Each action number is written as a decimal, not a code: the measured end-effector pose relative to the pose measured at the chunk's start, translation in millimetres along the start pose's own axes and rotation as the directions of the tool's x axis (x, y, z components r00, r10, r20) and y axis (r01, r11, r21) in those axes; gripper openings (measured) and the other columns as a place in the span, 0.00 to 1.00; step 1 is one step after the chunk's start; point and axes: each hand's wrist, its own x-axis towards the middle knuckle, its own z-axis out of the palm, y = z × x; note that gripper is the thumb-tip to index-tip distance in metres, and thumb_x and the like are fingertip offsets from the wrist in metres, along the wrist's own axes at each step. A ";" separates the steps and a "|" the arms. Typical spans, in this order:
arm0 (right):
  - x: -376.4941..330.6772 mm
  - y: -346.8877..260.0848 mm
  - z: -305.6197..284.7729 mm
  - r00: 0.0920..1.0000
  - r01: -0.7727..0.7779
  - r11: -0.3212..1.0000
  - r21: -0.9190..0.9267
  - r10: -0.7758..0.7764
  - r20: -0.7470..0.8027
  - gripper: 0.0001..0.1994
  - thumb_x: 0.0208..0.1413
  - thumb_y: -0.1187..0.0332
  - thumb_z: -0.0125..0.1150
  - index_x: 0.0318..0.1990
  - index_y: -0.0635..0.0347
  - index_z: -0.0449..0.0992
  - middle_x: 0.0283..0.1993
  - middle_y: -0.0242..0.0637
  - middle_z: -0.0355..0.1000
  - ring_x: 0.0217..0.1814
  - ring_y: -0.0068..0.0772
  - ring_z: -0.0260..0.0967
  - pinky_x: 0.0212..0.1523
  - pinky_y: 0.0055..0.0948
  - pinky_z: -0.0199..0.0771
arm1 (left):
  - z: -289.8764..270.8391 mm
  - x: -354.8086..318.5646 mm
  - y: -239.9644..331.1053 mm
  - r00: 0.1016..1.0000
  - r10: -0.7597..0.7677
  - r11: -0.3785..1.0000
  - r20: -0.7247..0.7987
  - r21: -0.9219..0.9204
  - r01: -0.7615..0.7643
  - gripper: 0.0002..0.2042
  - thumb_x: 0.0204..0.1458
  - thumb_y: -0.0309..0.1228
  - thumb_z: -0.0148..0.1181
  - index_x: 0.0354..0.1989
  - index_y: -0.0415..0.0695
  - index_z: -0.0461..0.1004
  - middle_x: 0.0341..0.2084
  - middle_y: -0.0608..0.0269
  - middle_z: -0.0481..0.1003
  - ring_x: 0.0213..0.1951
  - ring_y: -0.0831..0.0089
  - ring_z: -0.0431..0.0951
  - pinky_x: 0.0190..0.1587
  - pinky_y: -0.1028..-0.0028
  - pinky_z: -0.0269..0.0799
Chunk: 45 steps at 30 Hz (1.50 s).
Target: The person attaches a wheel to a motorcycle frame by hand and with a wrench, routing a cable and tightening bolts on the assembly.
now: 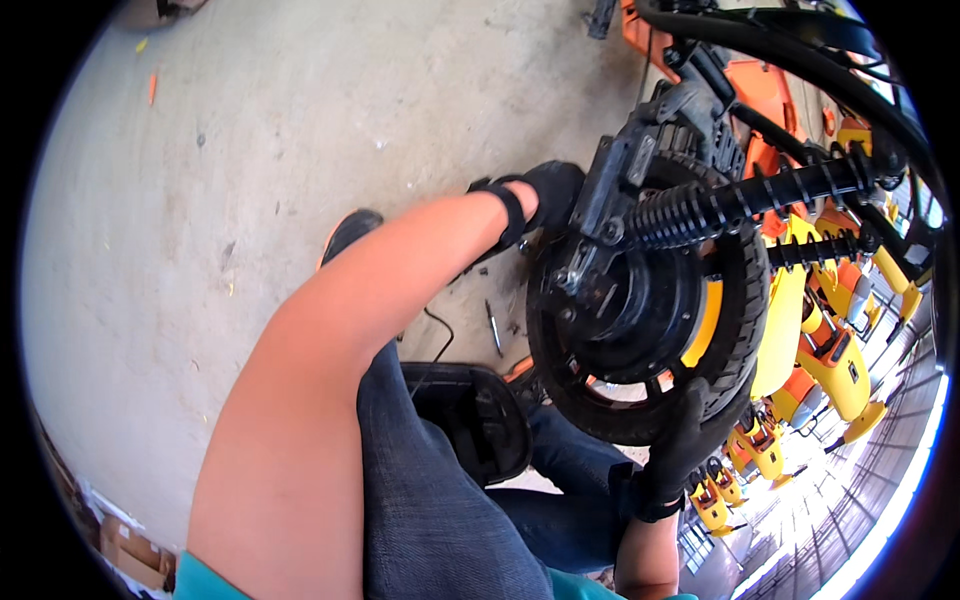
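A black scooter wheel (735, 340) with a knobbly tyre and a hub motor (640, 310) stands in front of me, still in its black swingarm (600, 210). My right hand (688, 440), in a black glove, grips the tyre at its lower near edge, thumb on the sidewall. At the far left side of the wheel is my left hand (555, 195), also gloved, close against the swingarm; its fingers are hidden. A black coil-spring shock absorber (750, 205) slants from the swingarm to the frame, with a second shock absorber (815, 250) beyond it.
Between my legs lies an open black case (470, 420). A pen-like tool (494, 328) and a thin cable (440, 330) are on the concrete floor (250, 150). Several yellow and orange scooters (840, 375) stand at the right. A cardboard box (135, 550) sits at lower left.
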 end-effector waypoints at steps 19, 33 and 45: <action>4.9 -0.9 -8.2 0.998 0.049 0.998 -0.049 -0.047 0.046 0.35 0.51 0.69 0.56 0.67 0.66 0.51 0.65 0.50 0.56 0.67 0.43 0.54 0.67 0.39 0.50 | -3.9 -11.4 6.4 0.999 -0.006 0.999 0.033 -0.050 0.008 0.12 0.48 0.31 0.59 0.41 0.44 0.77 0.36 0.49 0.78 0.40 0.53 0.77 0.44 0.65 0.72; 6.1 3.8 -12.3 0.997 0.060 0.992 -0.109 -0.055 0.047 0.38 0.48 0.68 0.58 0.67 0.67 0.50 0.67 0.53 0.54 0.68 0.50 0.53 0.68 0.41 0.49 | -13.4 -15.4 29.8 0.994 -0.084 0.980 0.063 -0.177 0.094 0.17 0.45 0.29 0.61 0.46 0.43 0.75 0.42 0.50 0.77 0.46 0.55 0.76 0.50 0.66 0.70; 4.8 2.1 -14.1 0.998 0.031 0.992 -0.122 -0.025 0.055 0.39 0.46 0.69 0.58 0.67 0.67 0.50 0.67 0.54 0.53 0.69 0.50 0.52 0.68 0.41 0.48 | -7.4 -25.7 46.2 0.993 -0.015 0.973 -0.119 -0.231 -0.013 0.13 0.47 0.29 0.59 0.43 0.41 0.74 0.37 0.46 0.77 0.42 0.50 0.76 0.45 0.62 0.71</action>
